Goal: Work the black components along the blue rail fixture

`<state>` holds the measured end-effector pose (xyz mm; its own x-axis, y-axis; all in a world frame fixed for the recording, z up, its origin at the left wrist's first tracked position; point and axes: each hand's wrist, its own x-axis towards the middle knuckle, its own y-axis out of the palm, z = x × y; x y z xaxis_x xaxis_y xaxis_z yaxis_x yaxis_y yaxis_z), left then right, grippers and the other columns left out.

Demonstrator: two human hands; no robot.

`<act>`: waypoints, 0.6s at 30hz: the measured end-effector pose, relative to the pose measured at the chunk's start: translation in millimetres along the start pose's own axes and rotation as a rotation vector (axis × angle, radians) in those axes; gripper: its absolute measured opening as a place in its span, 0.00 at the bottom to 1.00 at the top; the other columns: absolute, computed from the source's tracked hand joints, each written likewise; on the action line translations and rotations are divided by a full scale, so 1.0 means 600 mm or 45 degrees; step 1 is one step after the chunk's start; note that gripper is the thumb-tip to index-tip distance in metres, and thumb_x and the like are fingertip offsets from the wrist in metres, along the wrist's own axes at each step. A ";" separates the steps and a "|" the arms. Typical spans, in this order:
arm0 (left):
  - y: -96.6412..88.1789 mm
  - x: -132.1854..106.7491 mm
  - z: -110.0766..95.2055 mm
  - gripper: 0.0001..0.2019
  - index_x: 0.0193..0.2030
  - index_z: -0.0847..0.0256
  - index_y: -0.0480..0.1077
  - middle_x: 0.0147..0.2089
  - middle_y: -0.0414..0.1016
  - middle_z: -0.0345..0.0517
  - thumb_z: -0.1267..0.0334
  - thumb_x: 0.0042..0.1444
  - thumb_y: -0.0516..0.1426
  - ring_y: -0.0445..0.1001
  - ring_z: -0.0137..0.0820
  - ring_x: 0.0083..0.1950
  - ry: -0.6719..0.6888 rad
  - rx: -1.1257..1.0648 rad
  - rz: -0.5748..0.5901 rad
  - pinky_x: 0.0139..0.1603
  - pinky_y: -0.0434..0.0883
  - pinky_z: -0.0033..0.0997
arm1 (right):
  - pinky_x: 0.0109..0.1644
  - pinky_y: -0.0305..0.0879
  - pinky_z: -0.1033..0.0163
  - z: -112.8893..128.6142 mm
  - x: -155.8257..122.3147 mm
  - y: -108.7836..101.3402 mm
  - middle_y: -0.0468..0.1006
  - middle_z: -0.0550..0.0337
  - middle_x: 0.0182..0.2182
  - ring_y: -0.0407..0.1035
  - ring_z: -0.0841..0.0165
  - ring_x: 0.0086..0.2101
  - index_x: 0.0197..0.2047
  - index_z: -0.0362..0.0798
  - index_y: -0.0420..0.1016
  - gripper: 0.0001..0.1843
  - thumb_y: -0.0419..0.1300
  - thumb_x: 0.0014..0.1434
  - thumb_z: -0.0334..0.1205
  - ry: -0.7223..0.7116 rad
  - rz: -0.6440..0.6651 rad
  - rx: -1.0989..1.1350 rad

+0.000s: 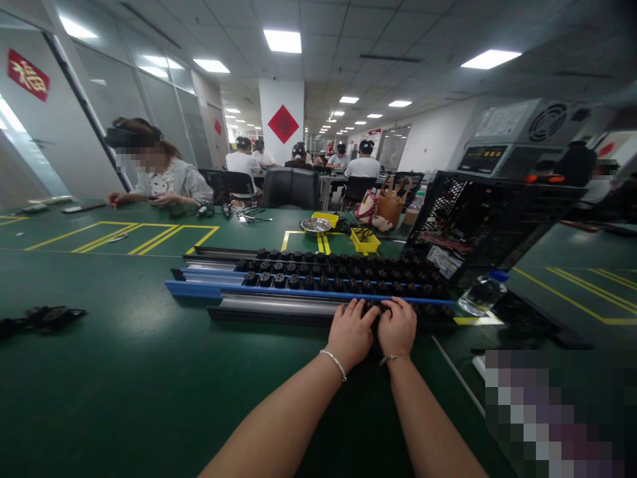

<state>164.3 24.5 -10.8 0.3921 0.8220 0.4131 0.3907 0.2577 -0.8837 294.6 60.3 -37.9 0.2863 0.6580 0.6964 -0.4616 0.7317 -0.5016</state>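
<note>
Several long channel rails lie side by side on the green table, filled over much of their length with rows of black power sockets [293,281]. My left hand [352,332] rests at the nearest rail [279,306], fingers bent over its far edge. Close beside it, my right hand [397,326] curls over the same rail. Between the two hands a black socket [371,307] shows in part, and the fingers of both press on it. My hands cover most of it, so its seating in the rail is hidden.
Right of the rails stand a water bottle [482,292] and an opened computer case [478,232] with power supplies [522,126] on top. Behind are a metal bowl [316,226] and a yellow bin [365,241]. Black parts [42,320] lie left. A co-worker [159,166] sits across.
</note>
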 end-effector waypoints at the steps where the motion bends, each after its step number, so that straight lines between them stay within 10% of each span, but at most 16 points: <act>1: -0.001 -0.001 0.001 0.23 0.61 0.51 0.56 0.63 0.60 0.49 0.61 0.58 0.51 0.55 0.40 0.65 -0.005 -0.001 -0.006 0.62 0.56 0.48 | 0.55 0.56 0.51 0.001 0.000 0.000 0.71 0.48 0.44 0.62 0.60 0.47 0.35 0.44 0.76 0.17 0.46 0.51 0.32 -0.001 -0.001 -0.007; 18: -0.024 -0.031 0.043 0.24 0.62 0.51 0.56 0.64 0.60 0.47 0.63 0.57 0.51 0.55 0.39 0.65 -0.059 0.034 -0.018 0.62 0.56 0.46 | 0.53 0.57 0.52 0.001 0.002 0.001 0.72 0.49 0.43 0.63 0.60 0.45 0.34 0.45 0.77 0.17 0.47 0.50 0.31 -0.010 -0.029 -0.053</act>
<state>130.1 18.5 -11.6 0.3473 0.8406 0.4157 0.3734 0.2827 -0.8835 294.0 61.3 -36.7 0.2899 0.6396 0.7119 -0.4194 0.7535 -0.5062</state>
